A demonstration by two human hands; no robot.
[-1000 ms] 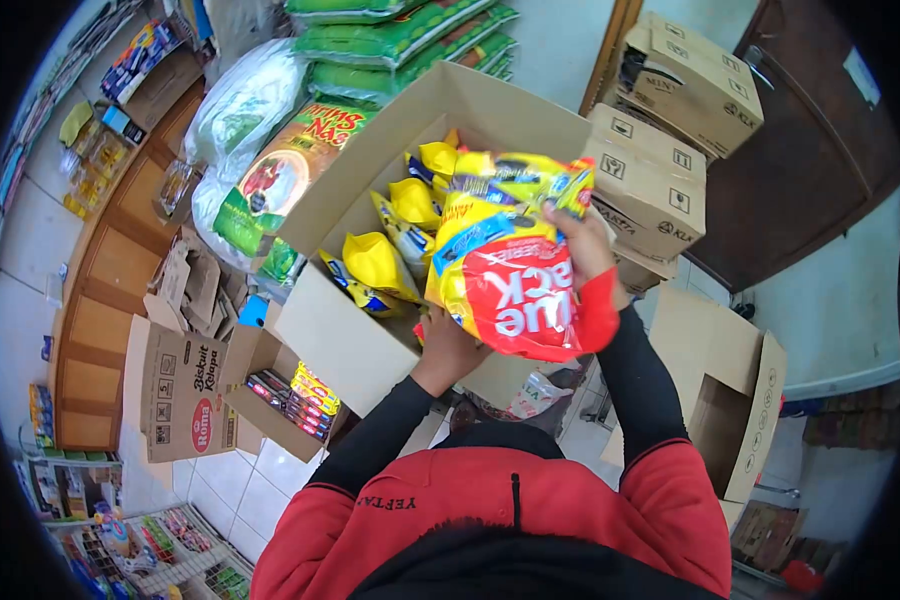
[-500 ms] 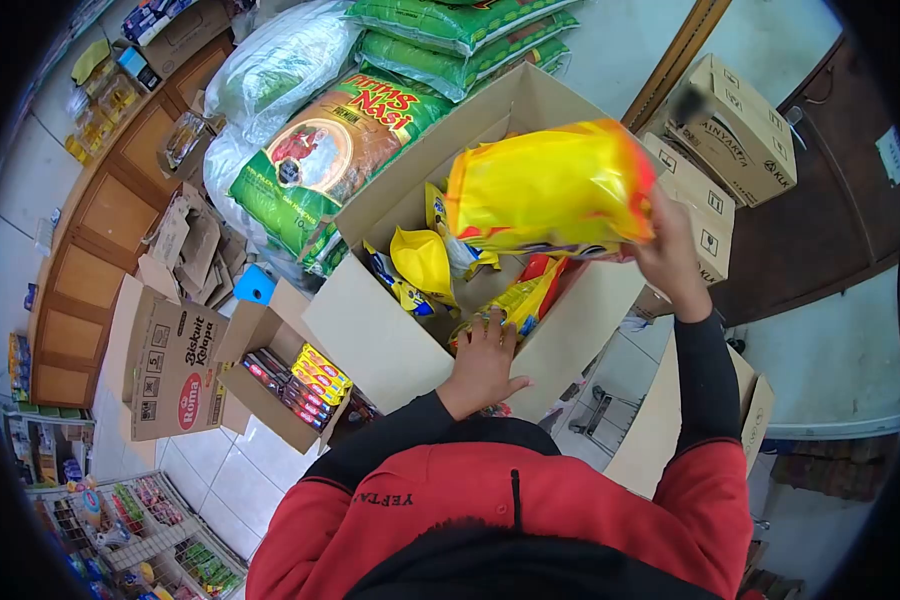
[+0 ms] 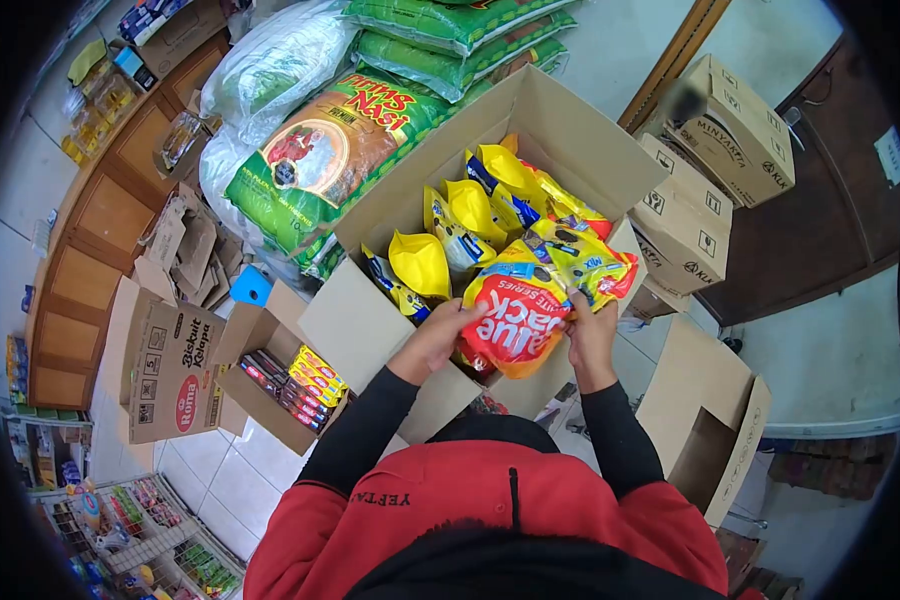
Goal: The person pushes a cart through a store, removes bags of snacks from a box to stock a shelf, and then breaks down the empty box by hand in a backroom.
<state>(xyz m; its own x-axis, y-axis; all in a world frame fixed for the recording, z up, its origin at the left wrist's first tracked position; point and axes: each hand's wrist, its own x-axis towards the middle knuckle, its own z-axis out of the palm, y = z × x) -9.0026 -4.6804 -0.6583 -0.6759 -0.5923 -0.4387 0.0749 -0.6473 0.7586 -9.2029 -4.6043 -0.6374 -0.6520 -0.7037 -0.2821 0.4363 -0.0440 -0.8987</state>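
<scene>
Two bare hands at a red-and-yellow bag [image 3: 518, 318] marked "Value Pack", at the centre of the frame over the near right part of an open carton [image 3: 370, 315]. The left hand [image 3: 435, 340] meets the bag's left edge, its fingers partly hidden; how tightly they close cannot be told. The right hand [image 3: 594, 338] pinches the bag's lower right side, the thumb on the printed face and the other fingers partly concealed. The bag's lettering appears inverted. Within the carton, yellow packets [image 3: 420, 264] stand in a row to the left of and beyond the bag.

Upper left of centre: a printed sack [image 3: 315, 160] beside a white plastic bundle [image 3: 270, 80]; green sacks [image 3: 450, 60] lie stacked farther up. Left: a carton marked "Roma" [image 3: 170, 365], with a smaller open carton [image 3: 260, 390] just beside it containing red and yellow packs [image 3: 315, 380]. Upper right: closed cartons [image 3: 685, 215]. Lower right: another open carton [image 3: 695, 400]. Lower left: a wire rack [image 3: 155, 545] of small goods.
</scene>
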